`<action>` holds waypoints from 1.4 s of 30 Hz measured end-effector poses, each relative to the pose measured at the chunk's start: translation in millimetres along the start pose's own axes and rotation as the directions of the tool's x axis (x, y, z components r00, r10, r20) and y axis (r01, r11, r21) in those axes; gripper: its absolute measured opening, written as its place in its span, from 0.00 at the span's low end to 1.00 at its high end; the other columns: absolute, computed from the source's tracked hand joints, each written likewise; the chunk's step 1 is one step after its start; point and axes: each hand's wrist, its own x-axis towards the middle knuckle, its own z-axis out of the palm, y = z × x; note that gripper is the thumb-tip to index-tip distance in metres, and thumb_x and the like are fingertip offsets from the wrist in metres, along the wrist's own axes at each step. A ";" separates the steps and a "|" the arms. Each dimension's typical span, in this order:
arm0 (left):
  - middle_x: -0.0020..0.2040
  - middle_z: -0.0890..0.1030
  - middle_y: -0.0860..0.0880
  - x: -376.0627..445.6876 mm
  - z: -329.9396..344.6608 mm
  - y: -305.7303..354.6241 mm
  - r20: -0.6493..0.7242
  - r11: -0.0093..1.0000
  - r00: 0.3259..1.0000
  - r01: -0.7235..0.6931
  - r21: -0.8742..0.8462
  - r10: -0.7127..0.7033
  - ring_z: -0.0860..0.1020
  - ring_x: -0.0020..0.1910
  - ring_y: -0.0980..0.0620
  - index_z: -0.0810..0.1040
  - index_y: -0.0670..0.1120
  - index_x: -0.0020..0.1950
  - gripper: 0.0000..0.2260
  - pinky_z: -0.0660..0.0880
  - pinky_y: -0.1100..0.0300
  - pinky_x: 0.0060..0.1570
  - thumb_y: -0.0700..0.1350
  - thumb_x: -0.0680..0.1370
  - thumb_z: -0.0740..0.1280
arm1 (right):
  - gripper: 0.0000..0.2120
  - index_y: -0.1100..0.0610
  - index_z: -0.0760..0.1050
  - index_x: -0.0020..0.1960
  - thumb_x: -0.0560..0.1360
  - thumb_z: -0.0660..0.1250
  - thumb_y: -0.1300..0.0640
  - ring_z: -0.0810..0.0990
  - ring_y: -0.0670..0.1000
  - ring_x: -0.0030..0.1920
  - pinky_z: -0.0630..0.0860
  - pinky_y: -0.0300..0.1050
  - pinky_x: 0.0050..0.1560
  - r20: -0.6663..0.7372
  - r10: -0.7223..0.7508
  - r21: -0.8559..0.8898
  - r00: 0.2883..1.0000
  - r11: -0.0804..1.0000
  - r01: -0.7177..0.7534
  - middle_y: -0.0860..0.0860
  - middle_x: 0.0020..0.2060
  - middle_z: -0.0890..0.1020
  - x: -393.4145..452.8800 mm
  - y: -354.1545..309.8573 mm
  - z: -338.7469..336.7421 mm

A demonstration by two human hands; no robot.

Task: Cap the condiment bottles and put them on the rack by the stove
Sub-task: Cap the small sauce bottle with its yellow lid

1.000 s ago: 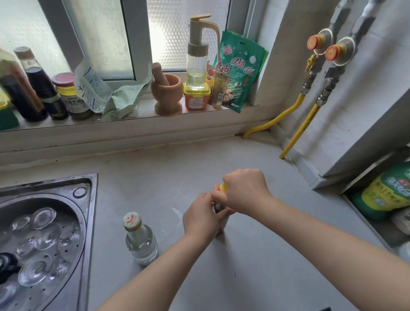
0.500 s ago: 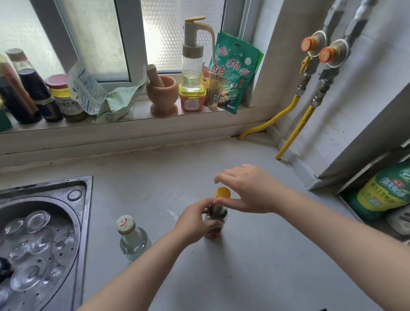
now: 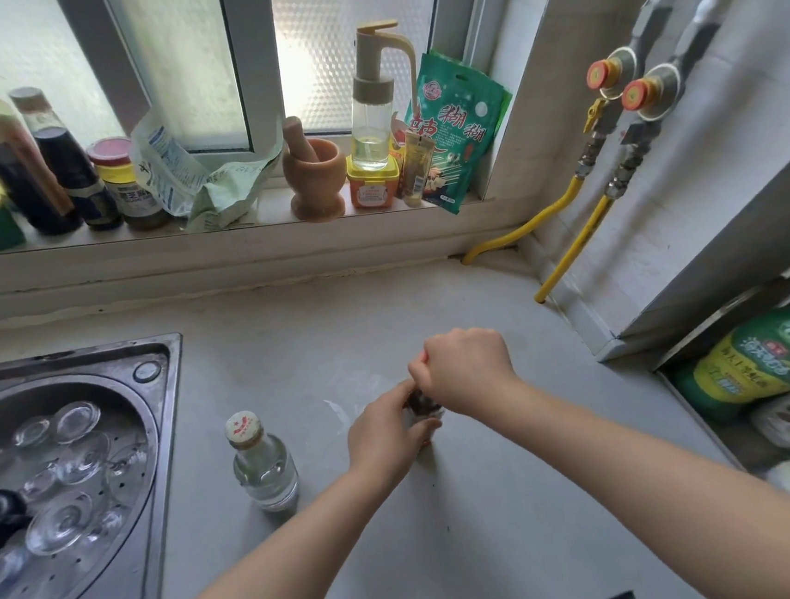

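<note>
Two bare hands meet over a grey counter (image 3: 456,559), which is the landmark for everything else. Set into the counter's left side is a steel sink (image 3: 133,556) holding a perforated tray with several clear glass lids. Along the counter's far edge runs a window sill (image 3: 252,243) crowded with dark sauce bottles, a jar, crumpled bags, a wooden mortar (image 3: 313,174), a pump bottle (image 3: 372,108) and a green packet (image 3: 460,124). At the counter's right edge an open rack (image 3: 678,359) holds a green bottle with a yellow cap (image 3: 770,355) lying on its side (other packs below it are blurred). Near the counter's middle stands a small dark bottle (image 3: 421,404), mostly hidden; the left hand (image 3: 386,433) is wrapped around its body, and the right hand (image 3: 467,372) is clenched over its top, fingers curled down on what must be the cap, though the cap itself cannot be seen. Left of the hands, closer to the sink, a small clear bottle (image 3: 264,466) stands upright on the counter with its white and red cap (image 3: 243,428) on, touched by neither hand.
</note>
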 end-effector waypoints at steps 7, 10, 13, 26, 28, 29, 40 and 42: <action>0.54 0.81 0.57 8.8 -9.7 -9.9 0.133 0.998 0.991 -0.004 -0.056 0.012 0.78 0.56 0.53 0.75 0.59 0.57 0.17 0.76 0.53 0.52 0.50 0.70 0.72 | 0.18 0.50 0.70 0.61 0.76 0.61 0.42 0.76 0.47 0.43 0.64 0.40 0.38 0.096 -0.507 0.249 0.857 0.845 0.472 0.46 0.45 0.80 -6.6 45.4 -15.8; 0.56 0.81 0.56 9.2 -10.1 -9.3 0.149 0.999 0.989 -0.018 -0.033 0.023 0.77 0.58 0.52 0.74 0.59 0.59 0.19 0.75 0.51 0.54 0.50 0.70 0.73 | 0.15 0.52 0.72 0.61 0.77 0.63 0.48 0.76 0.47 0.44 0.71 0.43 0.40 0.076 -0.581 0.251 0.810 0.798 0.548 0.48 0.50 0.80 -2.8 54.2 -14.3; 0.55 0.81 0.54 9.3 -10.1 -9.7 0.141 0.999 0.990 -0.010 -0.044 0.017 0.77 0.56 0.51 0.75 0.57 0.59 0.19 0.76 0.51 0.53 0.50 0.70 0.73 | 0.14 0.57 0.75 0.56 0.75 0.66 0.50 0.80 0.56 0.43 0.73 0.47 0.38 0.035 -0.654 0.127 0.755 0.753 0.646 0.52 0.46 0.82 3.4 50.4 -10.2; 0.54 0.81 0.55 2.5 -5.7 -4.0 0.062 0.999 0.998 -0.012 0.033 0.010 0.77 0.56 0.50 0.74 0.58 0.58 0.16 0.73 0.57 0.45 0.51 0.71 0.71 | 0.21 0.55 0.68 0.42 0.76 0.55 0.37 0.78 0.58 0.42 0.61 0.45 0.39 0.088 -0.485 -0.001 0.870 0.873 0.487 0.54 0.40 0.81 0.9 32.9 -13.6; 0.55 0.81 0.54 0.3 -5.3 -2.0 0.043 1.000 0.999 -0.001 0.030 0.000 0.77 0.56 0.50 0.74 0.59 0.60 0.18 0.69 0.59 0.42 0.51 0.71 0.71 | 0.22 0.55 0.66 0.39 0.75 0.56 0.35 0.78 0.57 0.42 0.60 0.45 0.35 0.086 -0.347 -0.002 0.934 0.937 0.349 0.54 0.40 0.81 -4.0 26.9 -11.6; 0.55 0.81 0.54 0.3 -5.3 -1.4 0.046 1.000 0.999 0.003 0.024 -0.004 0.77 0.56 0.50 0.73 0.58 0.60 0.18 0.67 0.60 0.42 0.50 0.71 0.71 | 0.22 0.55 0.67 0.38 0.74 0.57 0.35 0.78 0.57 0.40 0.59 0.44 0.32 0.079 -0.299 -0.012 0.951 0.954 0.300 0.54 0.39 0.81 -5.6 25.4 -10.1; 0.53 0.81 0.53 7.5 -8.0 -3.6 0.142 0.999 0.989 -0.035 -0.006 0.036 0.78 0.55 0.49 0.75 0.56 0.57 0.17 0.76 0.50 0.52 0.49 0.70 0.72 | 0.16 0.54 0.72 0.39 0.73 0.63 0.41 0.75 0.52 0.33 0.65 0.43 0.36 -0.083 -0.769 -0.172 0.634 0.638 0.751 0.49 0.32 0.77 15.6 54.1 -8.4; 0.53 0.81 0.53 7.7 -7.7 -3.2 0.144 0.999 0.989 -0.041 0.002 0.041 0.78 0.55 0.49 0.75 0.57 0.57 0.17 0.76 0.50 0.52 0.49 0.70 0.72 | 0.17 0.55 0.72 0.37 0.73 0.63 0.41 0.74 0.53 0.30 0.64 0.42 0.33 -0.123 -0.779 -0.173 0.615 0.627 0.759 0.49 0.29 0.77 18.9 52.5 -2.6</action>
